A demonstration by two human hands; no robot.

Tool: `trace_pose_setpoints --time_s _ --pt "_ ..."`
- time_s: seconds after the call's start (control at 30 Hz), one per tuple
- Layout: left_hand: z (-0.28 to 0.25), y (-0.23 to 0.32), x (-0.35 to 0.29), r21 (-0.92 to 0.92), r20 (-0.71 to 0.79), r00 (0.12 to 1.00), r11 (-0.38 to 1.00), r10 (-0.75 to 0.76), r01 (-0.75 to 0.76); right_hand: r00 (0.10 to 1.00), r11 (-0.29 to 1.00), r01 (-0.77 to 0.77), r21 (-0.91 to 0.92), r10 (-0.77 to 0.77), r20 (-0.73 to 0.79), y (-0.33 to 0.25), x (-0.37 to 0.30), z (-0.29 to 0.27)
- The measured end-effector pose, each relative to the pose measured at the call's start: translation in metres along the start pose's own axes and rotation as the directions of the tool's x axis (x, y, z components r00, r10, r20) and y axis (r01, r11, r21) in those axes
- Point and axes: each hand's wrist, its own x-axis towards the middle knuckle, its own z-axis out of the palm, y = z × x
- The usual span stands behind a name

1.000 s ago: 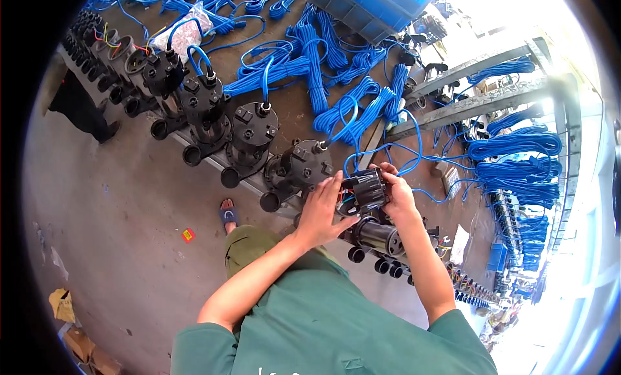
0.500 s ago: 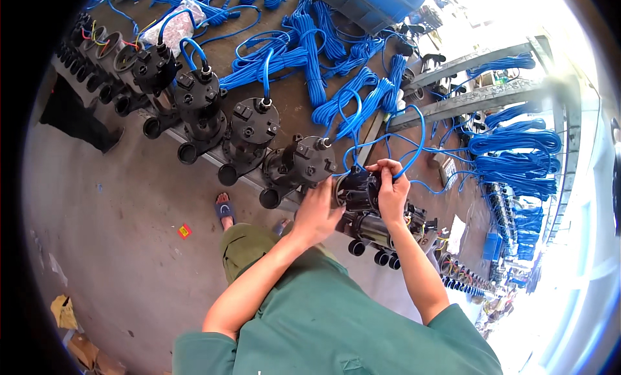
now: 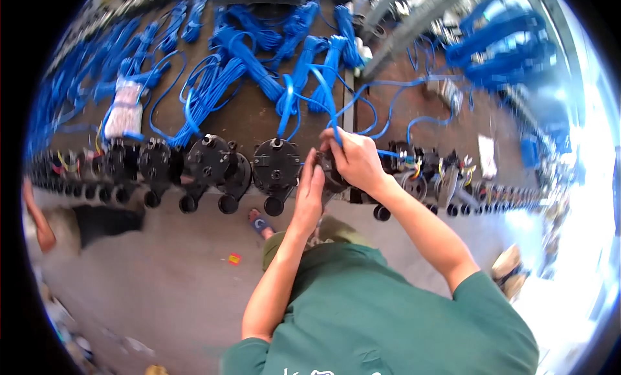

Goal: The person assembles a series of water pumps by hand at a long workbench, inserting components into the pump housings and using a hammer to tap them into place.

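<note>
Both of my hands are at a black round pump cover, which is mostly hidden between them. My left hand presses its fingers and thumb along the cover's left side. My right hand grips the cover from the upper right, its fingers bent near the blue cable that rises there. Just left of my hands stands a black capped pump, upright with a round outlet at its foot. Whether the cover sits fully on a body below cannot be made out.
More black pumps line the bench edge to the left. Uncapped bodies with coloured wires stand to the right. Coiled blue cables lie across the brown bench. Metal rack bars rise at the back right. Another person's arm shows far left.
The view has turned, so the pump row now runs level across it. My left hand, earlier blurred beside the cover, now lies against it. My right hand keeps hold of the cover.
</note>
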Motion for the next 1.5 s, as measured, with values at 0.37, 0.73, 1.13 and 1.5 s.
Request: trace_pose_setpoints --time_s 0.37,0.73,1.13,1.5 --pt "0.008 0.018 0.039 0.095 0.135 0.98 0.986 -0.149 0.137 0.929 0.604 -0.366 0.708 0.275 0.246 0.013 -0.02 -0.049" --pt "0.016 0.005 0.04 0.115 0.037 0.999 0.993 -0.024 0.019 0.581 0.305 -0.733 -0.608 0.746 -0.325 0.183 -0.256 -0.221" --pt "0.01 0.011 0.046 0.254 0.121 0.992 0.965 0.039 -0.069 0.765 0.419 -0.553 -0.72 0.598 -0.239 0.107 -0.235 -0.239" --pt "0.011 0.018 0.052 0.279 0.142 0.99 0.959 0.012 -0.052 0.555 0.518 -0.829 0.21 0.806 0.205 -0.058 -0.132 -0.125"
